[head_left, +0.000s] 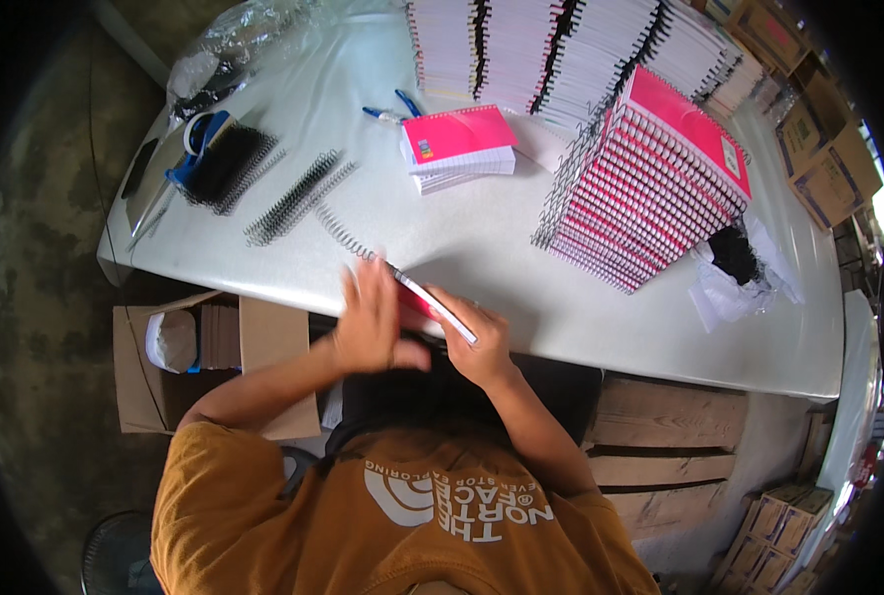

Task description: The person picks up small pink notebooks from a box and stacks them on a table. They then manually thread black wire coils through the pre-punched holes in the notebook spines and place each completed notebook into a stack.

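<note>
A small notebook (440, 310) with a pink-red cover and white page edges is tilted up at the table's front edge. My right hand (480, 337) is closed around its right side. From the notebook's far end a loose wire spiral (343, 233) sticks out to the upper left, partly threaded along the edge as far as I can see. My left hand (371, 315), slightly blurred, lies along the notebook's left side with fingers stretched out, fingertips close to the spiral. Beyond the hands, black spiral coils (293, 203) lie in a row, with a thicker bunch (232, 164) behind them.
Pink-covered pads (459, 139) sit at mid-table beside blue pens (387, 114). A tall stack of spiral-bound notebooks (640, 188) rises at right, with page stacks (521, 50) behind. Scissors (179, 178) and tape (202, 134) lie left; an open cardboard box (275, 347) stands below the table.
</note>
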`<act>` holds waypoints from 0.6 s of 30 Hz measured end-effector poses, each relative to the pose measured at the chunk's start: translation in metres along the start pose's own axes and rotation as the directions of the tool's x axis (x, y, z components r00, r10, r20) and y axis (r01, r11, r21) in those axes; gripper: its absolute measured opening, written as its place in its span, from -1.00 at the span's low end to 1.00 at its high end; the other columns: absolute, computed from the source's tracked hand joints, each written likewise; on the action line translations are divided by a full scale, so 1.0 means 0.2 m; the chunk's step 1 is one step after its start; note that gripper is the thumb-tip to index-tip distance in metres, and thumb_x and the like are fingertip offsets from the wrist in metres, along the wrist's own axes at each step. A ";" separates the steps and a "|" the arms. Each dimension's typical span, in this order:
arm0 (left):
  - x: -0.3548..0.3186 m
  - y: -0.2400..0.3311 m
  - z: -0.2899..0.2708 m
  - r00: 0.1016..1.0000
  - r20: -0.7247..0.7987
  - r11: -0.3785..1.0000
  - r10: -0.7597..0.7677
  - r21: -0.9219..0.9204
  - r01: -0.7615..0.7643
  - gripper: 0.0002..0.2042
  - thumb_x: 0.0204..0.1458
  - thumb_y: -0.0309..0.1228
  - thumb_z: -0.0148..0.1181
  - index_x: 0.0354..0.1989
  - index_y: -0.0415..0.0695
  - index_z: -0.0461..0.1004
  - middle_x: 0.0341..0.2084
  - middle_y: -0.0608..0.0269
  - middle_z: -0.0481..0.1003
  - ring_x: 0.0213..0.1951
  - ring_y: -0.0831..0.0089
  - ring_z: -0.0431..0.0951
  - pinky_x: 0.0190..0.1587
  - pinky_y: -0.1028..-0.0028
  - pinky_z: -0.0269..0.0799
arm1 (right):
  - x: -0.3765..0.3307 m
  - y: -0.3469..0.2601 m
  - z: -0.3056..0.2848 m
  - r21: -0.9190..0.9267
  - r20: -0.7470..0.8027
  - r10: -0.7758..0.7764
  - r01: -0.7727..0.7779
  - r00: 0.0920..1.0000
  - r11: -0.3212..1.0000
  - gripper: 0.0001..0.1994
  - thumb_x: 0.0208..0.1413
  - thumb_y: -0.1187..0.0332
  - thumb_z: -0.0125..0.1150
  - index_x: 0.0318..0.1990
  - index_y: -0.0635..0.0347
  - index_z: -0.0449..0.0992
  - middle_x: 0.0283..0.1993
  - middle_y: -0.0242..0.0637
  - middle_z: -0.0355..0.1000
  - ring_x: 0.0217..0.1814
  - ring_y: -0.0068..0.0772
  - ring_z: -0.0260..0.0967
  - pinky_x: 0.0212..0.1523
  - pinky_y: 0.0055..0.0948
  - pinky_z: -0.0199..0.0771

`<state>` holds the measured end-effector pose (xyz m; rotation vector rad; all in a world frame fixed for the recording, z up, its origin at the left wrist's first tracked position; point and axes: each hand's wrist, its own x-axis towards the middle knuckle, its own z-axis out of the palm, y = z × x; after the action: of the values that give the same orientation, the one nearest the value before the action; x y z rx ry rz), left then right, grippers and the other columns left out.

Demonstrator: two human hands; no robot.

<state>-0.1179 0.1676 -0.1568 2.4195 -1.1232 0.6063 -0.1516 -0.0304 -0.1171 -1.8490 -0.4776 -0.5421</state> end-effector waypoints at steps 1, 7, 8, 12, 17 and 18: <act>0.00 0.05 -0.04 0.972 -0.014 0.963 0.233 0.143 -0.229 0.07 -0.11 0.44 -0.33 0.27 -0.42 -0.08 0.26 -0.32 -0.07 0.31 -0.28 -0.28 0.24 -0.16 -0.59 | -0.01 0.01 -0.03 0.015 0.002 0.020 -0.020 1.000 1.000 -0.57 -0.09 0.66 0.10 0.02 0.23 0.43 -0.10 -0.11 0.48 -0.14 -0.13 0.49 -0.15 -0.29 0.51; 0.33 -0.09 -0.21 0.930 -0.366 0.975 0.032 0.218 0.052 0.09 -0.12 0.42 -0.23 0.23 -0.51 -0.07 0.20 -0.52 -0.10 0.22 -0.44 -0.13 0.19 -0.23 -0.32 | 0.02 -0.04 0.04 -0.060 0.023 -0.147 0.148 0.989 0.987 -0.60 -0.06 0.65 0.10 0.01 0.23 0.43 -0.11 -0.12 0.49 -0.14 -0.11 0.49 -0.20 -0.26 0.52; 0.09 -0.01 -0.08 0.999 -0.045 0.991 -0.027 0.131 0.033 0.13 -0.15 0.38 -0.07 0.22 -0.57 -0.14 0.18 -0.53 -0.07 0.16 -0.47 0.03 0.17 -0.24 -0.08 | 0.03 -0.04 0.04 -0.037 0.033 -0.110 0.111 0.993 0.993 -0.60 -0.06 0.64 0.10 0.01 0.23 0.43 -0.11 -0.13 0.49 -0.14 -0.12 0.49 -0.20 -0.27 0.52; 0.18 -0.03 -0.15 0.846 -0.141 0.805 0.514 0.420 -0.419 -0.13 0.05 0.29 -0.27 0.36 -0.11 -0.25 0.16 -0.63 -0.12 0.14 -0.62 -0.11 0.10 -0.37 -0.19 | 0.00 -0.01 0.00 -0.070 0.036 -0.067 0.069 0.997 0.995 -0.59 -0.05 0.62 0.12 0.04 0.26 0.40 -0.10 -0.10 0.48 -0.15 -0.11 0.49 -0.21 -0.30 0.52; 0.10 0.06 -0.01 0.994 0.095 0.989 0.062 -0.138 -0.049 0.18 -0.27 0.52 -0.27 0.22 -0.48 -0.02 0.23 -0.47 -0.19 0.23 -0.46 -0.16 0.16 -0.33 -0.31 | 0.04 -0.01 0.03 0.028 0.041 -0.057 0.056 0.998 0.998 -0.42 -0.06 0.59 0.13 0.21 0.24 0.20 -0.07 -0.08 0.46 -0.13 -0.07 0.48 -0.21 -0.25 0.51; 0.01 0.10 -0.02 0.943 0.086 0.945 0.322 -0.092 -0.314 0.09 -0.26 0.51 -0.24 0.19 -0.33 0.11 0.10 -0.46 0.05 0.09 -0.44 0.08 0.06 -0.41 -0.17 | 0.03 -0.01 0.00 0.079 0.041 0.046 -0.050 0.998 0.996 -0.36 -0.06 0.59 0.14 0.25 0.23 0.14 -0.07 -0.08 0.46 -0.13 -0.06 0.48 -0.20 -0.25 0.51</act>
<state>-0.1327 0.1568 -0.1489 2.2396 -1.5690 0.5310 -0.1470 -0.0287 -0.1121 -1.7928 -0.4731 -0.4489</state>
